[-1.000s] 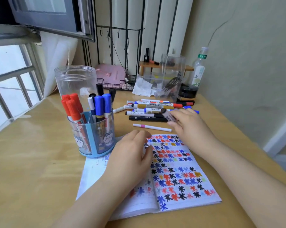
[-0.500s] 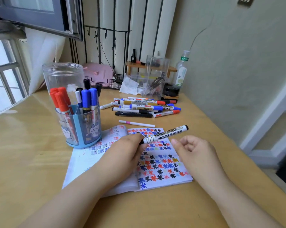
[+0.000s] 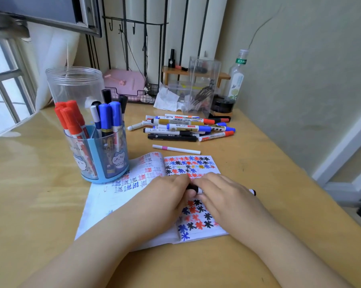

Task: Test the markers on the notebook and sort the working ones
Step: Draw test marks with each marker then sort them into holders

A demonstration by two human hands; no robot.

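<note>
- Both hands met over the open notebook (image 3: 196,167), which lay near the front edge of the bench (image 3: 30,204), its right page already filled with red, blue and black star marks.
- The left hand (image 3: 160,200) curled round the black cap end of a marker (image 3: 193,189), and the right hand (image 3: 223,196) wrapped the barrel, whose far black end poked out past the knuckles toward the right edge.
- Held like that, one hand on each end, the grip looked set for pulling the cap off, so the step in hand was probably uncapping before a test stroke; the tip was hidden, so whether the cap was loose could not be told.
- The marker was kept just above the page, likely so the stroke could land on the remaining white space.
- A blue divided holder (image 3: 104,154) stood at the notebook's back left corner with red, blue and black markers upright in separate sections, seemingly the sorted ones.
- A loose pile of markers (image 3: 185,127) lay toward the back of the bench, probably awaiting testing, with a thin white pen (image 3: 175,149) alone between pile and notebook.
</note>
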